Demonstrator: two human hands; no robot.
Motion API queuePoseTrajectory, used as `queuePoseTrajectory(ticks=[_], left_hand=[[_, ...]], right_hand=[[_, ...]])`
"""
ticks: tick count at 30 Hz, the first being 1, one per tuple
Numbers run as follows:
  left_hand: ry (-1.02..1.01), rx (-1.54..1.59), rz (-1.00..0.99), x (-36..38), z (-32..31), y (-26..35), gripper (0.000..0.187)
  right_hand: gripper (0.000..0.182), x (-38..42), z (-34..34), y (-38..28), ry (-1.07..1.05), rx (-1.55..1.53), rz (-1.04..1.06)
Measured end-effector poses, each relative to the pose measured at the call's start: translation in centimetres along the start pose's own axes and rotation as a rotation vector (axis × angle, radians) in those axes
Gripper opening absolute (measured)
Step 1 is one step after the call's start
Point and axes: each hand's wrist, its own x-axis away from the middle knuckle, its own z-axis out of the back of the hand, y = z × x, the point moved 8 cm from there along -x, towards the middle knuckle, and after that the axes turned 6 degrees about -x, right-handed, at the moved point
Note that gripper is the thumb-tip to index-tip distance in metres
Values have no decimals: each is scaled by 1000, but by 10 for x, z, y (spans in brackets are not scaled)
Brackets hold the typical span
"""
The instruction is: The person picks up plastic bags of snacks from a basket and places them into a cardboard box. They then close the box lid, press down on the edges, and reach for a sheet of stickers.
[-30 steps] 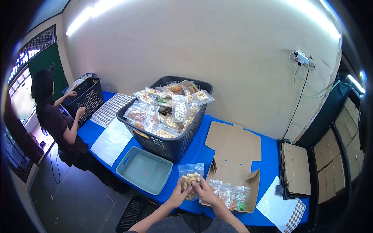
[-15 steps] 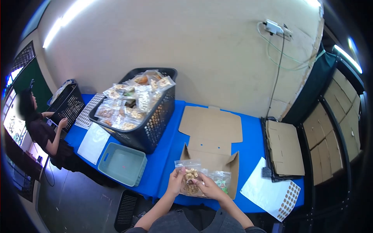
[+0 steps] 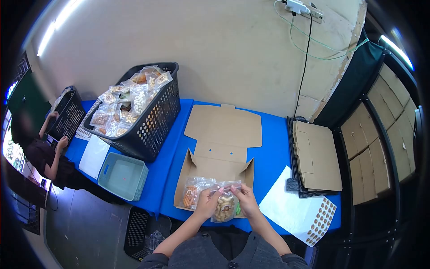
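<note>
Both the left hand (image 3: pixel 207 202) and right hand (image 3: pixel 245 200) pinch the top of a snack pouch (image 3: pixel 225 205) over the open carton (image 3: pixel 215 175); a loose pinch could drop it crooked onto packets already inside.

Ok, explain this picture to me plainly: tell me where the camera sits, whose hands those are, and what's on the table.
The camera is worn on a person's head, looking down at their own two bare hands. The left hand and right hand together hold a clear snack bag over an open cardboard box that already has packets inside. On the blue table stand a black basket heaped with snack bags, a grey-green tray, flat cardboard and a sticker sheet. Another person works at the far left.
</note>
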Motion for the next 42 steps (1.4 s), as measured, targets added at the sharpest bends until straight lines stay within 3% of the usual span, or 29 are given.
queuePoseTrajectory(ticks=[3,5,7,9,11,12,13,14,15,16,17,19,20,21,22,23,24,25,27,28,29,34,35,37,39,42], left_hand=[[-123,-220,-62,-3,-6,-16,36],[-86,-297,-20,-4,-5,-27,46],[52,10,-3,-8,3,-4,50],[88,-19,22,-11,16,-2,53],[-145,-119,-31,-12,2,16,53],[-140,-115,-23,-11,-5,23,53],[-216,-276,-168,-1,-26,39,56],[-288,-441,-324,3,-45,51,60],[-276,-440,-320,3,-52,49,60],[-249,-429,-300,5,-58,46,63],[-238,-416,-282,6,-63,43,68],[-142,-371,-227,6,-58,37,59],[-187,-336,-125,5,-57,24,52],[-232,-300,-25,5,-57,14,46],[-140,-303,-171,1,-52,30,35],[-136,-303,-167,3,-51,28,35],[-131,-269,-165,7,-49,25,34],[-128,-235,-163,9,-48,25,34],[-134,-168,-140,9,-47,26,34],[-137,-101,-117,9,-46,25,35],[-139,-102,-115,10,-42,24,35],[-234,-238,259,18,-41,7,39],[-229,-239,260,18,-41,7,39],[114,-361,-158,15,-18,44,40],[11,-356,-105,15,-18,44,48],[-59,-538,-255,17,-39,52,63]], right_hand=[[27,3,11,-14,-44,-208,-47],[29,2,24,-19,-38,-106,-77],[30,6,63,-47,311,210,243],[32,14,66,-64,360,263,288],[34,26,61,-76,444,343,426],[35,27,63,-62,393,415,416],[35,36,62,-57,389,419,398],[35,38,39,-62,244,626,524],[36,40,14,-63,90,826,649],[41,39,1,-59,38,825,663],[41,38,1,-59,31,821,660],[50,28,17,-54,217,886,485],[63,29,20,-66,338,906,596],[63,30,22,-68,333,905,591],[70,16,26,-64,234,776,457],[77,10,29,-56,138,645,312],[65,7,27,-59,39,633,388],[65,7,30,-60,41,633,387],[40,7,23,-50,-150,547,242],[21,8,21,-51,-116,431,200],[21,8,22,-53,-114,430,200],[40,7,20,-64,-195,530,269],[40,7,18,-65,-199,527,268],[42,8,28,-79,-12,490,367],[42,9,24,-73,-34,460,370],[52,17,-16,-61,-286,475,353]])
